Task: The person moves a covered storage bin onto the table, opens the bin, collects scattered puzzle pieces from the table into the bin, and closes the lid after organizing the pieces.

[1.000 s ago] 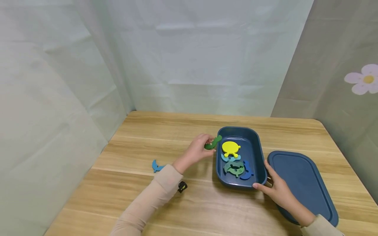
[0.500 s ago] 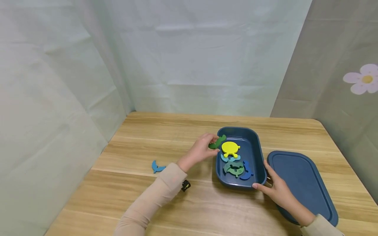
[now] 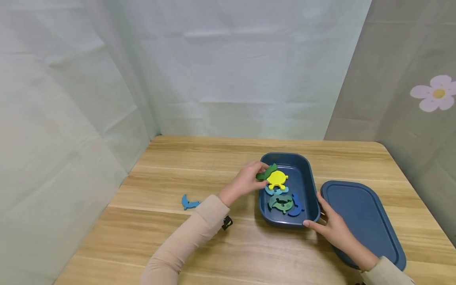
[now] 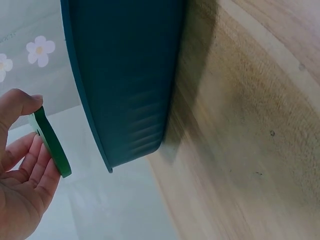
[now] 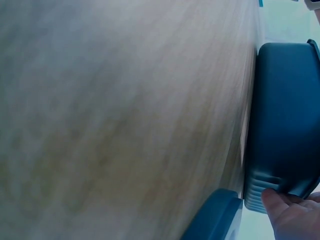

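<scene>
My left hand [image 3: 247, 179] pinches a green, wavy, animal-shaped flat piece [image 3: 268, 172] between thumb and fingers. It holds this piece over the left rim of a dark blue plastic box [image 3: 301, 178]; the left wrist view shows the green piece edge-on, above rim level. Inside the box lie a yellow turtle-like piece [image 3: 277, 178], a light blue piece [image 3: 275, 190], green pieces [image 3: 281, 203] and a darker blue piece [image 3: 295, 206]. At the box's near right corner my right hand [image 3: 333, 227] grips, its thumb on the near side and its fingers along the right wall.
To the right, a dark blue lid [image 3: 367, 221] lies flat on the wooden table [image 3: 171, 166], partly under the right forearm. A blue animal-shaped piece [image 3: 189, 202] lies left of my left sleeve. Pale cloth [image 3: 249, 79] hangs behind the table.
My left hand has moved right with the green piece, from beside the box's left rim to over its inside, near the yellow piece. My right hand keeps its hold on the corner.
</scene>
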Action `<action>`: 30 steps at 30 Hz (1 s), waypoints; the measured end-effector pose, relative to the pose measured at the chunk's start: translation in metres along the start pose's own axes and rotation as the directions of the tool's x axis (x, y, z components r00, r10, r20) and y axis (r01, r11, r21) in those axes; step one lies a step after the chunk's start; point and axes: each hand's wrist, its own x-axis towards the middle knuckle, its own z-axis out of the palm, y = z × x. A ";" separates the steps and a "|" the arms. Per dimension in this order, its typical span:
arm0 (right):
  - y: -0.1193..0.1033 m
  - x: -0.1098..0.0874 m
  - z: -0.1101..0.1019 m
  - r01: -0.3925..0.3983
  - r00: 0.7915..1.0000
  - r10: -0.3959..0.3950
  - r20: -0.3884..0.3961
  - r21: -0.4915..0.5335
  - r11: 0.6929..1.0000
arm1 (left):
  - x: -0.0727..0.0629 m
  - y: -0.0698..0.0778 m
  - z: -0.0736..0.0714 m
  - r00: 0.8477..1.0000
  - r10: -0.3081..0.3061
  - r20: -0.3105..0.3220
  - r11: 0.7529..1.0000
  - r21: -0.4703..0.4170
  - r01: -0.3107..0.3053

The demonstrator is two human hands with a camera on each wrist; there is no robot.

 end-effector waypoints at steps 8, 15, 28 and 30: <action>0.001 -0.001 -0.002 0.013 1.000 -0.013 -0.001 -0.004 1.000 | 0.002 0.004 0.004 0.999 0.025 0.038 1.000 0.015 -0.026; 0.001 -0.003 -0.003 0.006 1.000 -0.006 -0.003 -0.002 1.000 | 0.007 0.008 0.008 0.997 0.022 0.074 0.999 0.043 -0.025; -0.001 -0.006 0.000 -0.004 1.000 0.004 0.001 0.009 1.000 | 0.017 0.004 0.020 0.992 0.017 0.125 0.995 0.096 -0.030; -0.002 -0.007 0.000 -0.001 1.000 0.001 -0.001 0.005 1.000 | 0.017 0.004 0.021 0.991 0.026 0.131 0.995 0.095 -0.039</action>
